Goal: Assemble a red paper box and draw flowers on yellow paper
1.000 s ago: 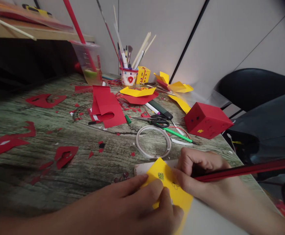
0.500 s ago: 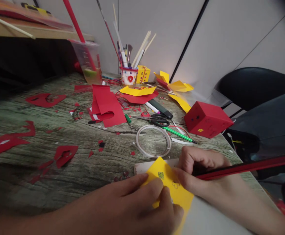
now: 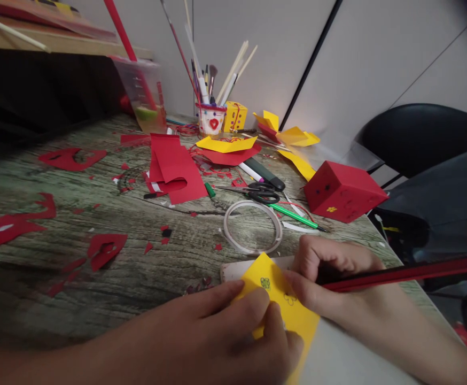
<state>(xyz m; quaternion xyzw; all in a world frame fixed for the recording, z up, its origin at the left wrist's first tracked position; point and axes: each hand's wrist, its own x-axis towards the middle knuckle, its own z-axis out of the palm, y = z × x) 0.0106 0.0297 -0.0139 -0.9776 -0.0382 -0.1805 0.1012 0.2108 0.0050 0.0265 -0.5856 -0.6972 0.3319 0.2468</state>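
A yellow piece of paper (image 3: pixel 267 270) lies over a white board or pad (image 3: pixel 233 271) at the lower middle. Small flower outlines are drawn on it, one coloured in green. My left hand (image 3: pixel 237 331) has its fingers curled on the paper's left part, gripping it. From the right, my right hand (image 3: pixel 333 272) grips a long red-and-black pencil (image 3: pixel 410 270), its tip hidden behind the fingers. The right thumb touches the paper close to the second flower outline. A white roll of tape (image 3: pixel 253 227) lies just beyond the paper.
Scissors (image 3: pixel 263 192), a green pen (image 3: pixel 295 214) and a red paper box (image 3: pixel 343 191) lie beyond my hands. A pen cup (image 3: pixel 211 118) and a plastic drink cup (image 3: pixel 145 101) stand at the back. Red paper scraps (image 3: pixel 107 248) litter the left. A chair (image 3: pixel 421 133) stands at right.
The view has shifted slightly, so table things appear a little higher. Both hands keep their places on the paper.
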